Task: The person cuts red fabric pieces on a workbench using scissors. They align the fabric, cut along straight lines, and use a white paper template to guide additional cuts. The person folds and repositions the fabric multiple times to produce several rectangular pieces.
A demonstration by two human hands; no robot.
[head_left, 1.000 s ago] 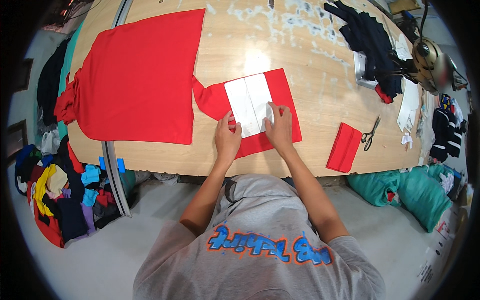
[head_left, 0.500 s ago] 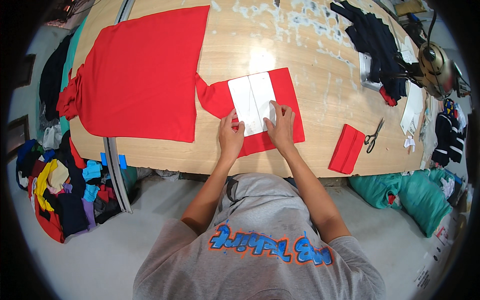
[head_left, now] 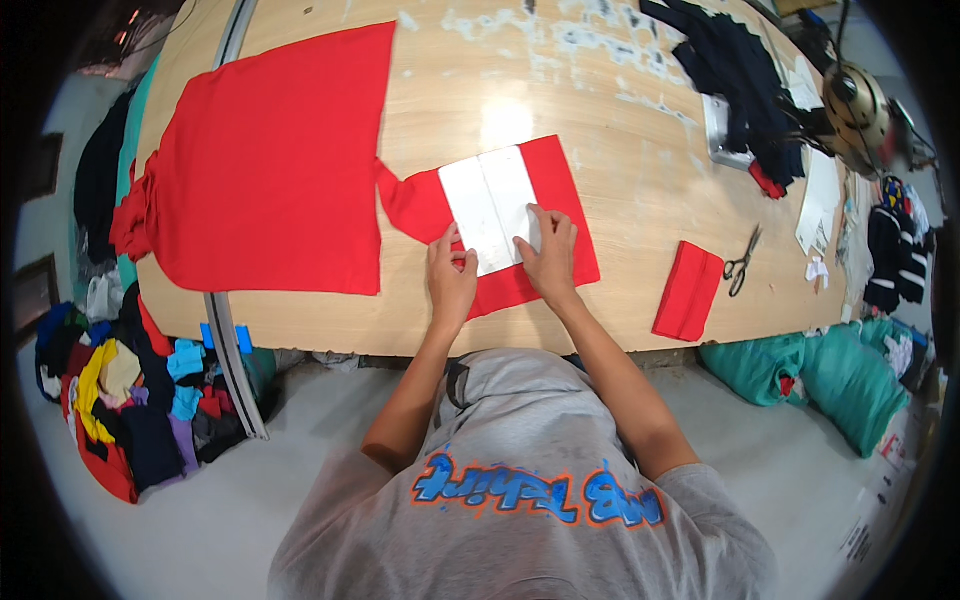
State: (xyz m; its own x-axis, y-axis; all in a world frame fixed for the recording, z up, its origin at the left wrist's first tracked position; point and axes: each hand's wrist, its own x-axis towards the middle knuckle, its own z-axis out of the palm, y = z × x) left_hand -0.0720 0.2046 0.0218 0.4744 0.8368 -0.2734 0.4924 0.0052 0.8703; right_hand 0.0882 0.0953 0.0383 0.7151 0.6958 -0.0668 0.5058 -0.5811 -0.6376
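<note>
A white rectangular sheet point(head_left: 488, 195) with a lengthwise line lies on a piece of red fabric point(head_left: 563, 200), which shows on both sides of it and below. My left hand point(head_left: 452, 275) rests at the sheet's lower left corner, thumb and fingers bent but apart. At the lower right edge is my right hand point(head_left: 550, 255), its fingertips and thumb touching the sheet with a gap between them. Neither hand is closed around anything. A narrow strip of the red fabric runs left to a large spread red cloth point(head_left: 280, 170), bunched at its far left end.
On the table point(head_left: 620, 200), a folded red fabric piece point(head_left: 688, 290) and black scissors point(head_left: 738, 270) lie to the right. Dark cloth point(head_left: 735, 85) and a sewing machine-like metal head point(head_left: 858, 108) stand far right. Coloured cloths point(head_left: 130, 400) and green sacks point(head_left: 850, 380) are below.
The whole view has shifted slightly, so the table's things appear a little further left. Both hands keep their places on the white sheet, with no clear movement against it.
</note>
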